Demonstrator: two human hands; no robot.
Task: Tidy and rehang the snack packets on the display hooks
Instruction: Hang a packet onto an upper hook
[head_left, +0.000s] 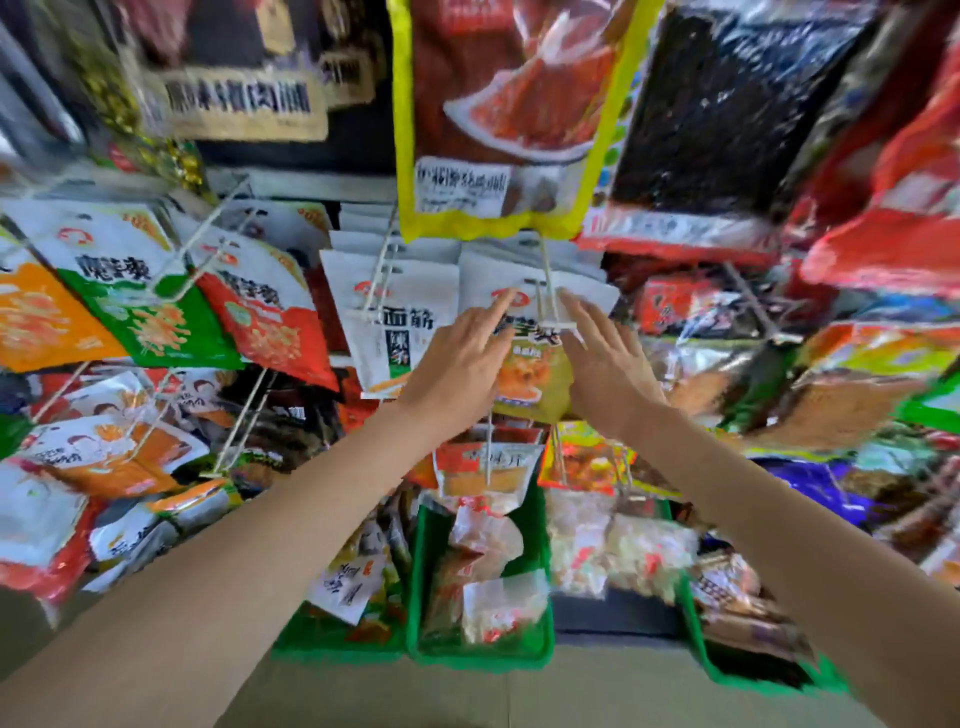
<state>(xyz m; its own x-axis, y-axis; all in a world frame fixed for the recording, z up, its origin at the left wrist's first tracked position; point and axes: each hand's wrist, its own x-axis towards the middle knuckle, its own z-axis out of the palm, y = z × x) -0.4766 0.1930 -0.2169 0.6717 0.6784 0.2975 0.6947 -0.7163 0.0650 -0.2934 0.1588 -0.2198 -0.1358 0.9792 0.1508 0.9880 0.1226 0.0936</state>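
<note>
Both our arms bare, stretched forward and up, converging toward frame centre. Our left forearm enters from 8 o'clock, our right from 4 o'clock. Our left hand back-up, fingers straight, index extended toward 1 o'clock. Our right hand just beside it at 3 o'clock, fingers straight, slightly spread, pointing toward 11 o'clock. Narrow gap between hands. Neither hand curled.

White-and-yellow packet, apparently; green bins.

Bright, even light with no hard shadows; strong motion blur smears everything, and wide-angle distortion bends the edges
</note>
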